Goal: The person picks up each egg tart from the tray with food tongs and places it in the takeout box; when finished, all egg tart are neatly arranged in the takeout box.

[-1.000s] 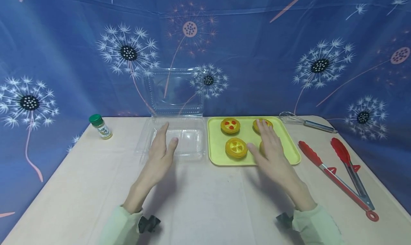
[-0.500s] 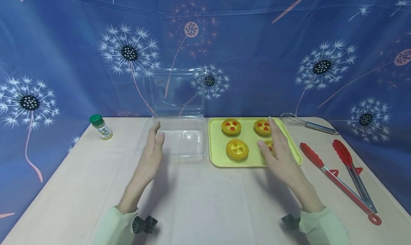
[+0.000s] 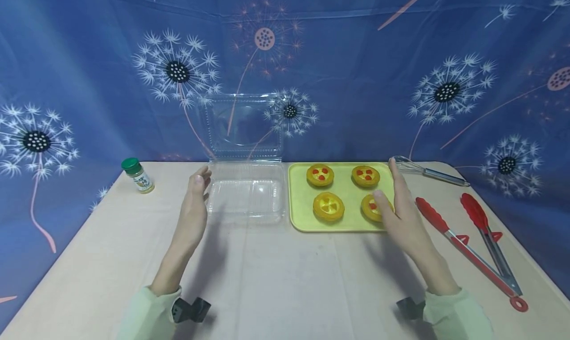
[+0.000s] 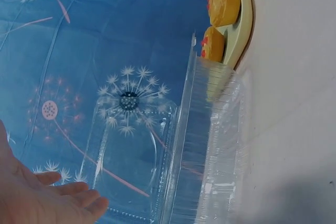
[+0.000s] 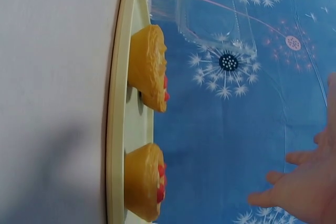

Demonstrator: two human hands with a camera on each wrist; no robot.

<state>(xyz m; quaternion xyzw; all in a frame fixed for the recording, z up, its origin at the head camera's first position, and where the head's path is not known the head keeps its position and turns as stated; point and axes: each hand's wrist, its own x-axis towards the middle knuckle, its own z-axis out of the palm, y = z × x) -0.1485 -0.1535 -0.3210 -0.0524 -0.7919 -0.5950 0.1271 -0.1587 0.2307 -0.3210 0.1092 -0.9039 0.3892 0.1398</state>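
My left hand (image 3: 191, 211) hovers at the left edge of a clear plastic clamshell container (image 3: 247, 191), its fingers loose and holding nothing. The container's lid (image 3: 245, 127) stands raised at the back. On the right, my right hand (image 3: 403, 216) is held over the right side of a yellow tray (image 3: 307, 223), fingers extended and nothing in them. Several egg tarts sit on that tray: a yellow-topped tart (image 3: 328, 206) at front left, and others with red pieces, such as the back-left tart (image 3: 319, 175). My right thumb partly covers the front-right tart (image 3: 369, 209).
A green-capped seasoning bottle (image 3: 138, 175) stands at the far left of the table. To the right of the tray lie a whisk (image 3: 438, 175) and red-tipped tongs (image 3: 478, 253) spread wide. A blue dandelion-patterned cloth (image 3: 347, 72) hangs behind the table.
Both hands have drawn apart, the left one moving left and the right one moving right. More of the tarts on the right half of the tray now shows.
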